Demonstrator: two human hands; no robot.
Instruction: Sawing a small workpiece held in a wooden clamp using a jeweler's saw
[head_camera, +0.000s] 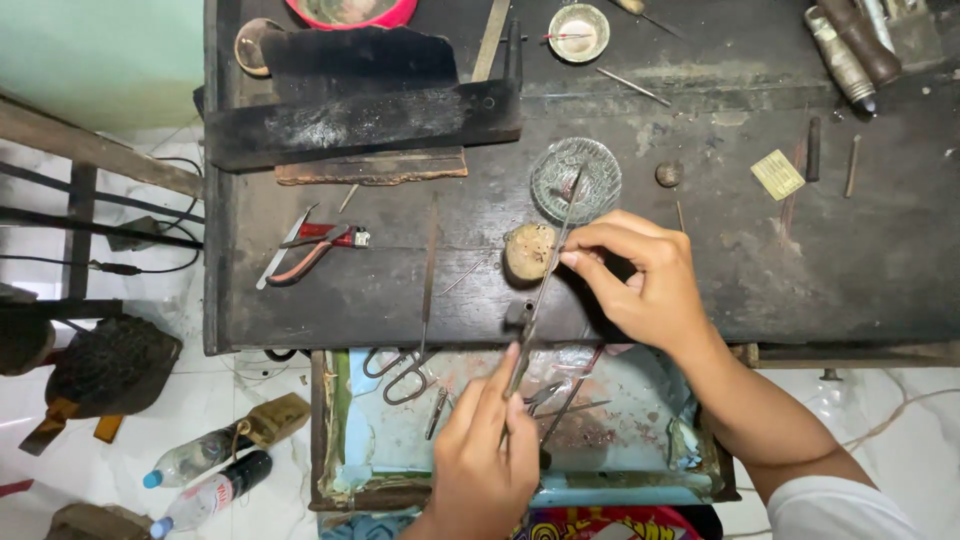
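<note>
Here a person sits at a dark, worn workbench (760, 270) and works with both hands. The left hand (485, 465) is closed around the near end of a long thin metal file (545, 275). The fingers wrap it and one finger lies along the top. The file runs up and away from the person, over the front edge of the bench, and its far tip reaches over a small clear glass dish (590, 165).

The right hand (645, 280) rests on the bench just beside the file. Its fingertips (572, 258) are pinched together right at the file. They seem to press something tiny there, but it is too small to tell what it is. A round tan lump (525, 250) sits on the bench on the other side of the file, touching it or almost.

Farther to the left lie red-handled pliers (320, 248). At the back of the bench stands a little metal bowl (578, 32). Below the bench edge hangs an open tray (390, 450) with scissors (400, 372) and other small tools in it. Down on the white floor, two plastic bottles (205, 480) lie on their sides.
</note>
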